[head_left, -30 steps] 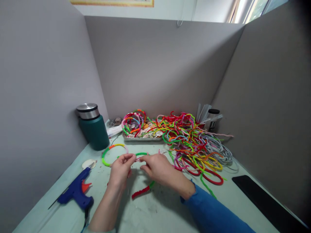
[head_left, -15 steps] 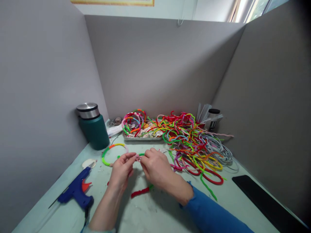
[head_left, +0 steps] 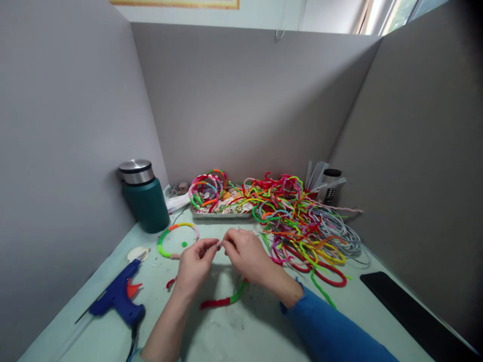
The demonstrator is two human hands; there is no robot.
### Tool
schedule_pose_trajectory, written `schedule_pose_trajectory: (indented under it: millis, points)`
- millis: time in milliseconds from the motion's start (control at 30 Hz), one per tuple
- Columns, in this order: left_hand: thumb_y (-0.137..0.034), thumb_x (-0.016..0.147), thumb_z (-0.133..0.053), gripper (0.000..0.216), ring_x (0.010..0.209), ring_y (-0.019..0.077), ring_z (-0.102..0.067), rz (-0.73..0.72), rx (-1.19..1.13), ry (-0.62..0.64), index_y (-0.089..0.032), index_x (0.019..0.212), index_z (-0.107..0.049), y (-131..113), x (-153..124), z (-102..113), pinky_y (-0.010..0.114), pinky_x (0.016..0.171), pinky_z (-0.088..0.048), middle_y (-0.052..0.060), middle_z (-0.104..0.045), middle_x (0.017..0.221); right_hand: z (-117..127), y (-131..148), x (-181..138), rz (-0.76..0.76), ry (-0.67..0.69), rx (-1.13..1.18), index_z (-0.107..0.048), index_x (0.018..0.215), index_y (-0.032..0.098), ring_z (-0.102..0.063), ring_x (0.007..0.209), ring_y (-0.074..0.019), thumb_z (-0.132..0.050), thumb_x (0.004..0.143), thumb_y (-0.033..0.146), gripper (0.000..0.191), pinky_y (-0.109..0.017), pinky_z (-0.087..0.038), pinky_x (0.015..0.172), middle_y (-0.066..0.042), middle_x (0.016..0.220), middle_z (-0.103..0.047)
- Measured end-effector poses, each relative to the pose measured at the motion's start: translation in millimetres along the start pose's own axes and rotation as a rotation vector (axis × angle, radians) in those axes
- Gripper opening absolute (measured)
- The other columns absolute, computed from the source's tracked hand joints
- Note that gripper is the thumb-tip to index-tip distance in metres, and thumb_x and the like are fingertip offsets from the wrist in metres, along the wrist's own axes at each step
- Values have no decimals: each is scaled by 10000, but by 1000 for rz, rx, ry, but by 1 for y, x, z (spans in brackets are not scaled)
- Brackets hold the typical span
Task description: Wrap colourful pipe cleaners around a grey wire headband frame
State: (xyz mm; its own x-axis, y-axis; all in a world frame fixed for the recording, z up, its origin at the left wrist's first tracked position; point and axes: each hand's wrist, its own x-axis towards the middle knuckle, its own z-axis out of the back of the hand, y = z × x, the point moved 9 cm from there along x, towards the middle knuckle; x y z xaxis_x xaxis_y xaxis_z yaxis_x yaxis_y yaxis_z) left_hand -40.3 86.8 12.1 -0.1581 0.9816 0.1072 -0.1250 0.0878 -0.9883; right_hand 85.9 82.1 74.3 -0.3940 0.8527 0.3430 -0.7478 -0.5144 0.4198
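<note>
My left hand [head_left: 194, 266] and my right hand [head_left: 247, 254] meet above the pale green table, both pinched on the pink end of a fuzzy headband [head_left: 224, 300]. The band's red and green stretch curves down below my hands onto the table. A finished multicoloured fuzzy ring [head_left: 177, 240] lies just beyond my left hand. A big heap of coloured fuzzy wires [head_left: 298, 221] sits right of my right hand.
A blue glue gun [head_left: 118, 296] lies front left, a teal flask [head_left: 145, 196] stands at the back left. A metal tray [head_left: 221, 213] with wrapped rings is at the back. A black pad [head_left: 411, 311] lies at the right. Grey partition walls enclose the table.
Both hands rose slightly and drew together. The band turned in my fingers, so its red and green part now hangs lower and the green top arc is gone from view.
</note>
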Motion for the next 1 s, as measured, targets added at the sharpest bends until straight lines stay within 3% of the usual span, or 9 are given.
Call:
schedule_pose_trajectory:
  millis: [67,200,400,567,667,733,900,1000]
  points:
    - [-355,676,-675,265,813,206,-641,-47,37,30,-153,847,-692,-4,-1,-3,279,725,-470,83,-722,866,1,0,1,3,-6,26,-594,830,179,-541,748,-141,-462,890,236,155,-248,-301,675,-25,766,-634]
    - [-357,727,-624,223,775,198,-637,-100,128,26,-171,827,-699,-6,-1,-2,277,722,-462,56,-724,832,1,4,0,55,3,34,-597,830,179,-525,738,-143,-468,899,280,178,-252,-306,665,-21,746,-619]
    - [-395,727,-616,240,775,205,-643,-76,199,-160,-185,804,-702,0,0,19,283,746,-459,51,-728,822,-1,7,-3,110,13,4,-613,936,187,-502,924,-181,-632,793,292,178,-287,-354,788,-54,951,-574]
    - [-427,708,-626,277,754,213,-643,-35,207,-235,-180,803,-709,1,-1,29,280,730,-460,55,-728,776,3,-13,0,38,4,-19,-597,1017,189,-511,954,-180,-604,791,197,227,-283,-377,808,-72,1026,-561]
    - [-431,699,-631,290,747,216,-642,-7,187,-234,-171,802,-711,3,0,30,281,722,-458,60,-727,764,4,-23,3,-7,48,-35,-613,1002,186,-543,903,-173,-549,838,229,181,-281,-381,789,-66,961,-604]
    - [-430,691,-635,292,738,214,-640,12,167,-228,-165,786,-709,6,1,30,278,714,-455,61,-726,754,10,-22,3,1,-5,-28,-620,987,177,-544,906,-175,-527,860,252,175,-284,-378,794,-70,949,-612]
    - [-422,682,-647,277,734,199,-634,-1,93,-196,-162,764,-694,5,2,25,268,715,-449,52,-719,736,12,8,-2,187,-104,1,-625,920,188,-512,894,-172,-524,875,287,149,-277,-368,773,-53,899,-602]
    - [-404,698,-643,248,738,187,-629,-42,46,-143,-163,747,-677,-1,0,17,262,719,-450,49,-713,749,5,15,-5,195,-113,-61,-618,867,183,-499,868,-179,-546,858,291,131,-285,-355,757,-54,869,-599]
